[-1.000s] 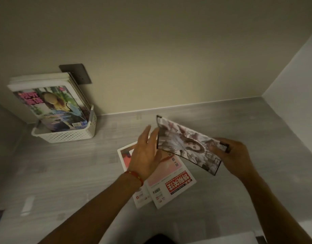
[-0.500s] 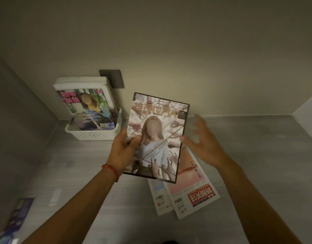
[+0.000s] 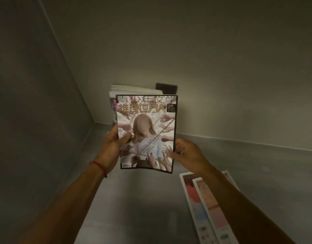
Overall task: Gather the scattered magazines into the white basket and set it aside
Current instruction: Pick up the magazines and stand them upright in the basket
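I hold a magazine [image 3: 146, 132] upright in front of me; its cover shows a figure ringed by reaching hands and a chain. My left hand [image 3: 114, 143] grips its left edge, thumb on the cover. My right hand [image 3: 187, 154] rests against its lower right edge, fingers on the cover. Behind the held magazine, the tops of other upright magazines [image 3: 130, 88] stick out in the corner; the white basket is hidden behind it. Two more magazines [image 3: 208, 208] lie overlapping on the floor at lower right, partly under my right forearm.
A dark wall plate [image 3: 166, 87] sits on the back wall just above the stacked magazines. Walls close in on the left and at the back, meeting in a corner. Grey floor [image 3: 137, 208] stretches between my arms.
The magazine went from held flat by my right hand to upright in my left, then forward toward the corner. My right hand came back onto its right edge. The view swung left.
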`<state>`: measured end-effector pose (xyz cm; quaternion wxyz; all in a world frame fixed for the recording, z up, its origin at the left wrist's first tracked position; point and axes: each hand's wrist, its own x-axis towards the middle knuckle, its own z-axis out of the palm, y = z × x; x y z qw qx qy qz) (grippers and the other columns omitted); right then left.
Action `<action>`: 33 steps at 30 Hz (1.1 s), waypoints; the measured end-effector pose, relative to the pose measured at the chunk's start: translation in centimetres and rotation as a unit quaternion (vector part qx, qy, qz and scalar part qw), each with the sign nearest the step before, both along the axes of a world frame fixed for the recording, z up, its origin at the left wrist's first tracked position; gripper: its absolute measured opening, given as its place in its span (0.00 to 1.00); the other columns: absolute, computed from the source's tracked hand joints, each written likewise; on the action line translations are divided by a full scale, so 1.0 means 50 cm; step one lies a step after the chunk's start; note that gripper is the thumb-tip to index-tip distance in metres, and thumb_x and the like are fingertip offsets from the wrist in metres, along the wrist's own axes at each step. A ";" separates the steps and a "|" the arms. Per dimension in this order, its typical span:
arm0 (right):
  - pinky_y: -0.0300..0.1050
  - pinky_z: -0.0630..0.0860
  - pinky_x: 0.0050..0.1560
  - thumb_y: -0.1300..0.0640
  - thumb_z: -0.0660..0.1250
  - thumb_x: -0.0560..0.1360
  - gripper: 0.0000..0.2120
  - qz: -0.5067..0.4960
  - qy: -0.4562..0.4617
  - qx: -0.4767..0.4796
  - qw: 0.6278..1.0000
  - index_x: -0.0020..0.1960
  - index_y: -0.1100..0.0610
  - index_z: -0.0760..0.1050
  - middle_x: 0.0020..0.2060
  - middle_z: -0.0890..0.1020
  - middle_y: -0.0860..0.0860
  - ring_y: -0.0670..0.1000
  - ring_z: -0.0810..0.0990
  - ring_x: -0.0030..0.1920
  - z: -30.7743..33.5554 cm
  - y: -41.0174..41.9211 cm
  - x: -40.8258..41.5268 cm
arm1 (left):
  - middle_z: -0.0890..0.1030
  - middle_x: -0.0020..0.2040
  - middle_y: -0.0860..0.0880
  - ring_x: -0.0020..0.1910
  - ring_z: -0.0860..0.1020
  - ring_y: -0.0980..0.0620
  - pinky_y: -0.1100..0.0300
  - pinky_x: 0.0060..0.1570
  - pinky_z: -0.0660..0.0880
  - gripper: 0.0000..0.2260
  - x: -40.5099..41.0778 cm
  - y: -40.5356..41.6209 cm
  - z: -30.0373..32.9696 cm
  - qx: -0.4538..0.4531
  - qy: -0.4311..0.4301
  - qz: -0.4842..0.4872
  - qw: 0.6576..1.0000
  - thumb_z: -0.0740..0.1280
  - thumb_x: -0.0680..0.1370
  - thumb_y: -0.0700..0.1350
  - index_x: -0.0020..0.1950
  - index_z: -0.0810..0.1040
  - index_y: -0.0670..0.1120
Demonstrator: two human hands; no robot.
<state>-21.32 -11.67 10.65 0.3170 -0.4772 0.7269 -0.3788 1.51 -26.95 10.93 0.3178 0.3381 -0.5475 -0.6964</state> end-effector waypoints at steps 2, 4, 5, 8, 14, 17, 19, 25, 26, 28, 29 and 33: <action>0.33 0.74 0.36 0.52 0.75 0.71 0.06 -0.057 0.063 -0.024 0.996 0.39 0.50 0.78 0.32 0.82 0.46 0.40 0.78 0.33 0.010 -0.072 0.007 | 0.83 0.47 0.49 0.38 0.82 0.53 0.56 0.36 0.79 0.06 0.017 -0.057 0.013 -0.068 -0.012 0.000 0.998 0.67 0.80 0.44 0.56 0.76 0.49; 0.27 0.68 0.30 0.54 0.74 0.72 0.09 -0.089 0.102 -0.046 0.990 0.36 0.50 0.76 0.29 0.80 0.44 0.38 0.77 0.29 0.021 -0.135 0.019 | 0.84 0.50 0.52 0.46 0.85 0.52 0.59 0.39 0.81 0.05 0.020 -0.107 0.025 -0.111 -0.017 0.020 0.994 0.68 0.79 0.42 0.54 0.77 0.49; 0.26 0.69 0.30 0.54 0.74 0.72 0.08 -0.099 0.106 -0.058 0.988 0.37 0.50 0.77 0.30 0.81 0.43 0.37 0.78 0.30 0.025 -0.161 0.024 | 0.85 0.49 0.53 0.47 0.85 0.52 0.62 0.39 0.81 0.05 0.018 -0.131 0.028 -0.123 -0.021 0.043 0.991 0.68 0.79 0.40 0.52 0.79 0.49; 0.38 0.80 0.37 0.57 0.73 0.73 0.03 -0.116 0.127 -0.073 0.982 0.41 0.56 0.82 0.35 0.85 0.49 0.44 0.84 0.35 0.029 -0.223 0.030 | 0.85 0.46 0.53 0.50 0.85 0.50 0.70 0.41 0.79 0.07 0.013 -0.201 0.024 -0.177 -0.106 0.105 0.973 0.70 0.77 0.39 0.51 0.82 0.50; 0.37 0.77 0.36 0.59 0.72 0.73 0.06 -0.131 0.137 0.003 0.982 0.40 0.61 0.83 0.37 0.86 0.55 0.52 0.83 0.35 -0.016 -0.295 0.040 | 0.86 0.51 0.43 0.52 0.82 0.47 0.56 0.55 0.77 0.07 0.011 -0.264 -0.034 -0.263 -0.262 0.124 0.920 0.69 0.77 0.43 0.53 0.84 0.43; 0.30 0.67 0.28 0.59 0.68 0.73 0.09 -0.147 0.128 0.049 0.980 0.36 0.60 0.81 0.34 0.85 0.56 0.51 0.81 0.33 -0.043 -0.313 0.047 | 0.86 0.51 0.42 0.53 0.82 0.46 0.53 0.56 0.78 0.07 0.001 -0.280 -0.069 -0.209 -0.245 0.106 0.941 0.69 0.77 0.41 0.53 0.84 0.41; 0.34 0.70 0.29 0.60 0.67 0.73 0.09 -0.166 0.104 0.069 0.978 0.36 0.60 0.81 0.35 0.85 0.57 0.54 0.82 0.35 -0.057 -0.322 0.051 | 0.86 0.49 0.41 0.51 0.83 0.44 0.48 0.55 0.80 0.07 -0.004 -0.287 -0.094 -0.182 -0.249 0.098 0.946 0.69 0.77 0.42 0.50 0.84 0.40; 0.54 0.81 0.49 0.67 0.64 0.69 0.15 -0.188 -0.018 0.058 0.980 0.50 0.56 0.84 0.47 0.87 0.55 0.58 0.85 0.47 -0.078 -0.343 0.073 | 0.85 0.51 0.43 0.53 0.82 0.43 0.53 0.57 0.78 0.09 -0.024 -0.279 -0.145 -0.161 -0.301 0.102 0.935 0.66 0.78 0.48 0.53 0.82 0.46; 0.55 0.81 0.52 0.69 0.64 0.69 0.17 -0.187 -0.051 0.045 0.980 0.52 0.56 0.83 0.48 0.87 0.54 0.58 0.85 0.49 -0.077 -0.340 0.077 | 0.85 0.53 0.44 0.54 0.82 0.44 0.52 0.58 0.78 0.08 -0.026 -0.276 -0.151 -0.157 -0.293 0.100 0.938 0.66 0.78 0.46 0.55 0.81 0.47; 0.55 0.80 0.56 0.73 0.65 0.69 0.21 -0.181 -0.125 0.010 0.975 0.57 0.57 0.82 0.52 0.86 0.53 0.55 0.85 0.53 -0.077 -0.333 0.081 | 0.84 0.55 0.44 0.55 0.82 0.44 0.51 0.60 0.78 0.12 -0.031 -0.274 -0.156 -0.142 -0.270 0.090 0.948 0.66 0.76 0.40 0.58 0.79 0.47; 0.54 0.80 0.58 0.75 0.66 0.69 0.23 -0.176 -0.151 -0.005 0.973 0.59 0.58 0.81 0.53 0.86 0.53 0.54 0.85 0.54 -0.077 -0.329 0.082 | 0.84 0.56 0.43 0.56 0.81 0.43 0.49 0.60 0.78 0.14 -0.033 -0.274 -0.156 -0.123 -0.254 0.085 0.956 0.67 0.74 0.36 0.59 0.78 0.46; 0.44 0.82 0.52 0.77 0.65 0.69 0.24 -0.143 -0.211 -0.032 0.967 0.60 0.56 0.80 0.52 0.86 0.49 0.47 0.85 0.54 -0.068 -0.310 0.084 | 0.82 0.55 0.43 0.60 0.80 0.40 0.42 0.61 0.78 0.18 -0.035 -0.282 -0.152 -0.053 -0.205 0.050 0.976 0.70 0.72 0.31 0.59 0.77 0.46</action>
